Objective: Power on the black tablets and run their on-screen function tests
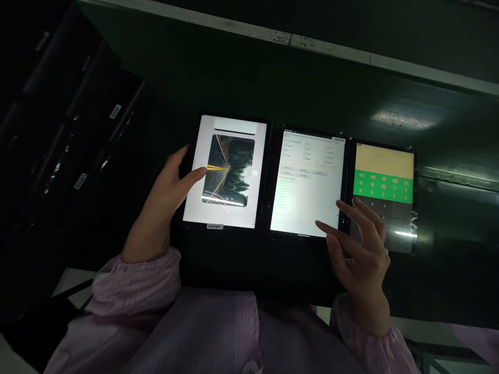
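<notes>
Three tablets lie side by side on a dark green bench. The left tablet (195,208) shows a road photo on a white screen. My left hand (163,197) grips its left edge, thumb over the screen and the other fingers partly hidden at the edge. The middle tablet (304,208) shows a white page with checkboxes, grey buttons and lines of green text. Over its lower right part is my right hand (364,249), fingers apart, index fingertip at the screen; whether it touches I cannot tell. Partly behind that hand lies the right tablet (384,156), with a calculator-like keypad.
Dark stacked items with small white labels (115,111) stand at the left. A pale strip (234,26) runs across the bench's far side. A barcode sticker (214,226) sits at the left tablet's lower edge. Light reflects off the bench at the right.
</notes>
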Demonstrator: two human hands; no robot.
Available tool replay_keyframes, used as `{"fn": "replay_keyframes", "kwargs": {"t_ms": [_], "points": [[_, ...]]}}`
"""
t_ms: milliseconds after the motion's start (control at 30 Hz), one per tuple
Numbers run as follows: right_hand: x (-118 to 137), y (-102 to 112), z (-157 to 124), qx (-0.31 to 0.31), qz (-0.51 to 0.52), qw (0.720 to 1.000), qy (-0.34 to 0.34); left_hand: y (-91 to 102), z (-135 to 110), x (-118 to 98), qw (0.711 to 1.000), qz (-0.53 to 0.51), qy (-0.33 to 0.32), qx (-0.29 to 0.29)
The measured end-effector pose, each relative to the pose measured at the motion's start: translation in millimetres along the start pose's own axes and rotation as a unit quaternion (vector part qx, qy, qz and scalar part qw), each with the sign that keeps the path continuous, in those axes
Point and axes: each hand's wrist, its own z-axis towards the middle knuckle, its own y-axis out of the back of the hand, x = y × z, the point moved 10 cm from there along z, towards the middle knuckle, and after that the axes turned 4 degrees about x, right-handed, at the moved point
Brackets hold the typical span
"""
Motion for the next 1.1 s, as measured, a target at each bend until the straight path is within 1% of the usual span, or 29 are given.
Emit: {"fn": "replay_keyframes", "kwargs": {"t_ms": [100,200,267,333,400,433,467,500,567,600,633,700,767,833,900,933,1000,1033,1067,1100], "points": [[-1.2,-0.2,-1.0,0.001,0.004,1.000,-0.001,-2.0,-0.2,-5.2,1.000,-0.002,-0.016,-0.010],[-1.8,0.3,-1.4,-0.004,0.008,1.000,0.001,-3.2,3.0,-3.7,0.998,0.058,-0.020,0.014],[-2.4,0.5,-1.2,-0.004,0.007,1.000,-0.002,-2.6,5.8,2.4,0.991,0.120,-0.024,0.055],[-2.6,1.8,-0.9,-0.004,0.005,1.000,-0.003,-2.3,6.8,11.1,0.979,0.165,-0.033,0.115],[-3.2,4.2,-0.3,-0.009,0.003,1.000,-0.004,-3.8,5.3,18.7,0.965,0.189,-0.044,0.177],[-3.8,5.5,0.0,-0.011,0.002,1.000,-0.006,-3.3,4.7,20.5,0.961,0.195,-0.047,0.190],[-4.6,6.4,0.3,-0.013,0.002,1.000,-0.008,-2.0,4.7,19.9,0.961,0.196,-0.051,0.188],[-5.2,7.0,0.7,-0.014,0.002,1.000,-0.009,-0.2,5.3,17.6,0.965,0.191,-0.053,0.173],[-5.5,7.1,1.4,-0.014,0.003,1.000,-0.007,3.0,6.8,10.8,0.976,0.172,-0.050,0.122],[-5.2,6.6,1.7,-0.013,0.003,1.000,-0.005,2.4,7.0,7.8,0.979,0.167,-0.047,0.103],[-4.9,6.2,2.0,-0.014,0.003,1.000,-0.004,-0.2,6.9,5.7,0.980,0.170,-0.044,0.095],[-4.1,5.2,2.5,-0.014,0.003,1.000,-0.001,-8.1,6.1,5.7,0.973,0.196,-0.041,0.114],[-4.0,4.6,2.9,-0.012,0.004,1.000,-0.001,-14.1,4.5,8.2,0.960,0.224,-0.056,0.158],[-4.3,5.2,3.3,-0.013,0.006,1.000,0.000,-15.3,2.6,10.5,0.948,0.239,-0.079,0.195],[-5.7,6.0,3.6,-0.013,0.007,1.000,-0.001,-11.5,2.9,10.6,0.949,0.224,-0.088,0.201],[-6.3,6.5,3.9,-0.014,0.008,1.000,0.000,-7.7,4.8,10.2,0.959,0.200,-0.078,0.185],[-7.0,6.5,4.7,-0.015,0.009,1.000,0.002,0.6,9.1,8.7,0.981,0.140,-0.048,0.129],[-7.1,6.4,5.2,-0.015,0.010,1.000,0.004,3.3,10.5,7.7,0.987,0.121,-0.036,0.101],[-6.9,6.3,5.8,-0.016,0.010,1.000,0.006,3.8,11.1,6.6,0.989,0.117,-0.029,0.084],[-6.6,6.1,6.5,-0.017,0.011,1.000,0.008,2.2,11.3,5.5,0.988,0.128,-0.028,0.080]]}}
